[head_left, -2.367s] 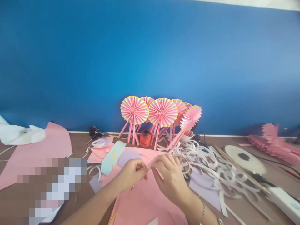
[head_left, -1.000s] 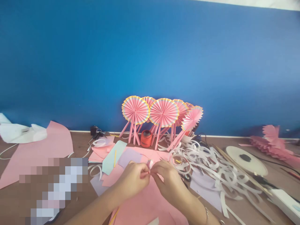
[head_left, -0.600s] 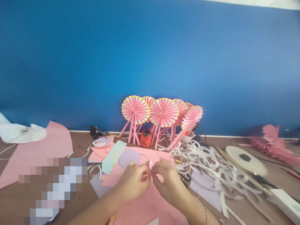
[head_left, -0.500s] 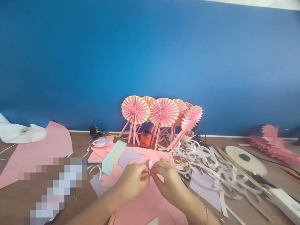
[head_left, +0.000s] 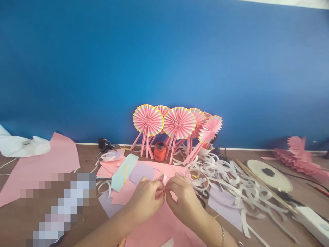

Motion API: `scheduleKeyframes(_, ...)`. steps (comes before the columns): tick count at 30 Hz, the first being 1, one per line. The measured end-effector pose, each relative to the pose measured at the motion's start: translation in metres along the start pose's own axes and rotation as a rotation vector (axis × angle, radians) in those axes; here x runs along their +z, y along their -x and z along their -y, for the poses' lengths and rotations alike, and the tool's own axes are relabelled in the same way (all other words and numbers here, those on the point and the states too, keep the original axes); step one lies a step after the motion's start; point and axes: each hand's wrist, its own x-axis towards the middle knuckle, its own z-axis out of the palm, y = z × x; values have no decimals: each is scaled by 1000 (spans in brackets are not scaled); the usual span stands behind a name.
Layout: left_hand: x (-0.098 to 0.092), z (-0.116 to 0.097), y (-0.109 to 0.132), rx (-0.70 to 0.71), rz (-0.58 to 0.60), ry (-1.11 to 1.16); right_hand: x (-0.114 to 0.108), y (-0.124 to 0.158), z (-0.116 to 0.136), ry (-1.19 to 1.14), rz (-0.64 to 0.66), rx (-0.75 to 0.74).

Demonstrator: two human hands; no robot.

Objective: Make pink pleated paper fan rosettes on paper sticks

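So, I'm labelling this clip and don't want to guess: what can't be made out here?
All in the head view:
- Pleated pink paper: mostly covered by the left hand and right hand, so its full shape is hidden.
- Pixelated patch, lower left: whatever lies there is blurred out.
- White box: cut off by the right edge.
- Rear fans: overlapped by the front fans, so they cannot be counted.

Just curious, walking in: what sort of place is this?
Probably a paper-craft table: pink pleated fans against the wall, curled white strips, left hand and right hand pinching a pleated piece.
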Motion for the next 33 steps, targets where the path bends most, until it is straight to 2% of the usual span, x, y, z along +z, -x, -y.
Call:
scheduleKeyframes(5, 2, 4, -1, -31, -2, 6, -4, -1, 1, 12, 66, -27)
scheduleKeyframes(13, 5, 1, 1, 25, -24, -40, 7, 9, 3, 302, 57, -29)
scheduleKeyframes(20, 8, 11, -1, 29, -28, 97, -3, 0, 7, 119, 29, 29)
scheduleKeyframes(24, 5, 14, -2, 43, -15, 275, -14, -8, 5, -93, 103, 109)
scheduleKeyframes(28, -4, 14, -4, -13, 67, 405, -25, -15, -7, -286, 142, 233)
scheduleKeyframes(33, -11, 22, -12, -148, 84, 457, -47, -23, -45, -102, 42, 480)
